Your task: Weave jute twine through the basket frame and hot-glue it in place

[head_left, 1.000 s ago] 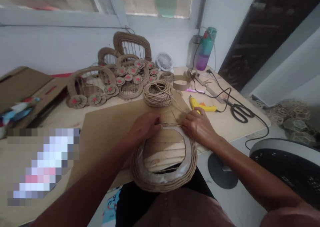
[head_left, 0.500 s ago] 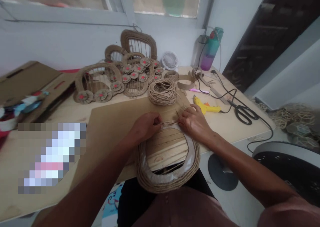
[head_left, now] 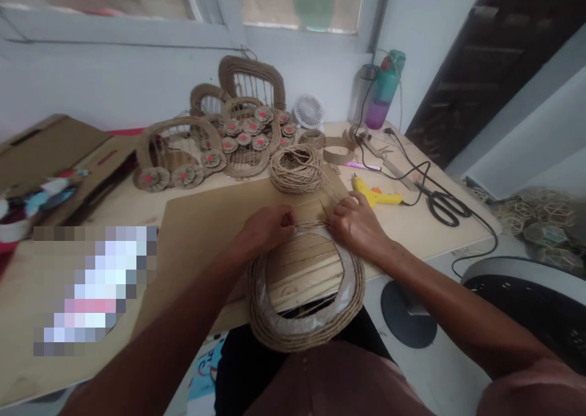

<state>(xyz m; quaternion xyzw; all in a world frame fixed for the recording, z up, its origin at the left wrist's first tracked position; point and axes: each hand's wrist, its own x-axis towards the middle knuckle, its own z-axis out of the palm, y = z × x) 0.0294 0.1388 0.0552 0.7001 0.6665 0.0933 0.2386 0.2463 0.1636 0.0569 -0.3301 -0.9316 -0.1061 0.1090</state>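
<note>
Left hand (head_left: 270, 228): fingers curled in a pinch at the far left of the frame (head_left: 302, 341).
Right hand (head_left: 354, 222): fingers bunched closed at the far right of the frame, seemingly on the strand (head_left: 330, 186) that leads in from the ball (head_left: 296, 171); the fingertips themselves are hidden.
Frame: lies between the forearms, its far edge over the cardboard (head_left: 196, 233), its near curve past the edge of the table (head_left: 458, 239) and above the lap; rope coils run around the outside, a pale band (head_left: 327, 316) around the inside.
Ball: sits just beyond the hands, loosely wound, some loops loose on top.
Glue gun (head_left: 379, 196): lies on its side just past the right hand, nozzle pointing away from the person.
Cord (head_left: 497, 239): runs from the gun past the scissors (head_left: 446, 208) and off the table edge.
Slack risk: if the right fingers ease, the strand could spring off the rim and leave a gap in the coils.
Snag risk: a tangled loop could drag the whole ball toward the frame.
Tilt risk: with its near curve unsupported by the table, the frame could tip if the left pinch slips.
Heat risk: should the gun be hot, the right hand could brush it, being so near.
</note>
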